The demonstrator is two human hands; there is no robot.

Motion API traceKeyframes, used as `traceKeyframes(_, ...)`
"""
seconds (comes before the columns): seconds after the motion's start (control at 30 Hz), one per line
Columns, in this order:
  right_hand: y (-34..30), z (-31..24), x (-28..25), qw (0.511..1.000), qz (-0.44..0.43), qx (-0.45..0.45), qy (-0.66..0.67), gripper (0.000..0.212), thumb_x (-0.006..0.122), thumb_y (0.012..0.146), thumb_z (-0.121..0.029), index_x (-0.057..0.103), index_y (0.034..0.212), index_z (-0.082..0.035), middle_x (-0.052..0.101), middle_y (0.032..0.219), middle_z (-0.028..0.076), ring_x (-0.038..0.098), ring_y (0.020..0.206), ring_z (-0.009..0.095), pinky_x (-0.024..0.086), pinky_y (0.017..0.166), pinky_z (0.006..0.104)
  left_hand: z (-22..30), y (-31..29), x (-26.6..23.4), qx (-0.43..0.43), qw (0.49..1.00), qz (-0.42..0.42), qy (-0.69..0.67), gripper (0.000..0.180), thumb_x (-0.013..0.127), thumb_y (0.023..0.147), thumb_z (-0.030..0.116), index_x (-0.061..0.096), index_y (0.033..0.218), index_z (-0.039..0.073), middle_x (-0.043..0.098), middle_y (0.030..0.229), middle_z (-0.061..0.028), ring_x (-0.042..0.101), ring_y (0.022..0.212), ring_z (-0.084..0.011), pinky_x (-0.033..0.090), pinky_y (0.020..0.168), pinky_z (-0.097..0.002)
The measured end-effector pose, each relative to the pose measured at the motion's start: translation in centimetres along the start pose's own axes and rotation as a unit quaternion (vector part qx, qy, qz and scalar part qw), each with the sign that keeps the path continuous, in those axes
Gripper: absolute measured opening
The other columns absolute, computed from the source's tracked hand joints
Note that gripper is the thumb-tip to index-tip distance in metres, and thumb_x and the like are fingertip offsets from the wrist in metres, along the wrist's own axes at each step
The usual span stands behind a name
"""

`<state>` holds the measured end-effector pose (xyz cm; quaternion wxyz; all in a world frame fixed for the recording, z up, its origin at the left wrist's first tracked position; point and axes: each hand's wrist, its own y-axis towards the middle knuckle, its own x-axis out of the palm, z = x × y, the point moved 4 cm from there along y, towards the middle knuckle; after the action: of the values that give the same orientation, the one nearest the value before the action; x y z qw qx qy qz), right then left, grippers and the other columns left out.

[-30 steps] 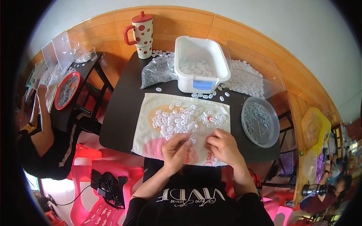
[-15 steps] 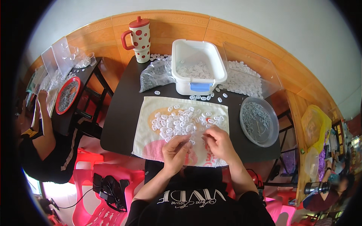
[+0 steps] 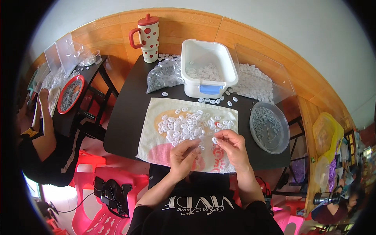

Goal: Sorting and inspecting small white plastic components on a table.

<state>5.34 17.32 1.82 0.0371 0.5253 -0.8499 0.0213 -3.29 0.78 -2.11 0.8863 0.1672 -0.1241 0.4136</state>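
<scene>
My right hand point(image 3: 234, 149) pinches a small white oval plastic piece with two holes point(image 3: 214, 140) between thumb and fingertips. Close beside it, my left hand point(image 3: 184, 157) is closed in a pinch; whatever lies between its fingertips is too small to make out. Both hands hover over the near part of a cream towel with pink and orange print point(image 3: 147, 129). On the towel, just beyond my hands, lies a heap of the same white oval pieces point(image 3: 182, 127), with a few scattered to its right.
Behind the towel stand a white tub with a blue latch point(image 3: 210, 91), a bag of grey bits point(image 3: 161, 78) and a polka-dot tumbler point(image 3: 150, 43). A clear box of white pieces point(image 3: 254, 84) and a round tray of grey screw-like bits point(image 3: 270, 129) are right. Another person's arm point(image 3: 47, 117) shows left.
My right hand has turned and opened its pinch outward a little, so the white oval piece now shows at its fingertips. My left hand stays nearly in place. The whole view has shifted slightly.
</scene>
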Motion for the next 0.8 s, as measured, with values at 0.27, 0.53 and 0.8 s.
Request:
traceKeyframes(0.27, -0.6, -1.3, 0.5, 0.985, -0.016, -0.097, -0.139, 0.017, 0.061, 0.087, 0.009, 0.067, 0.102, 0.003, 0.061, 0.086, 0.002, 0.054, 0.069, 0.006, 0.042, 0.064, 0.0194, 0.2, 0.0, 0.1, -0.010, 1.000, -0.004, -0.021, 0.024, 0.058, 0.092, -0.007, 0.064, 0.115, -0.003, 0.063, 0.094, -0.0048, 0.062, 0.077, -0.0083, 0.050, 0.065, -0.0214)
traceKeyframes(0.53, -0.5, -1.5, 0.4, 0.969, -0.031, -0.157, -0.187, 0.018, 0.059, 0.088, 0.009, 0.067, 0.103, 0.004, 0.060, 0.087, 0.003, 0.058, 0.072, 0.008, 0.047, 0.064, 0.0199, 0.5, 0.0, 0.2, -0.007, 1.000, -0.021, -0.016, 0.024, 0.058, 0.092, -0.007, 0.064, 0.115, -0.003, 0.063, 0.093, -0.0052, 0.062, 0.078, -0.0084, 0.050, 0.065, -0.0214)
traceKeyframes(0.8, -0.7, -1.2, 2.7, 0.990, -0.007, -0.100, -0.097, 0.013, 0.060, 0.092, 0.005, 0.065, 0.104, 0.005, 0.061, 0.086, 0.003, 0.059, 0.072, 0.007, 0.047, 0.063, 0.0193, 0.5, 0.0, 0.3, -0.018, 0.999, -0.030, -0.020, 0.024, 0.060, 0.090, -0.010, 0.066, 0.112, -0.004, 0.064, 0.096, -0.0062, 0.062, 0.079, -0.0088, 0.051, 0.065, -0.0209)
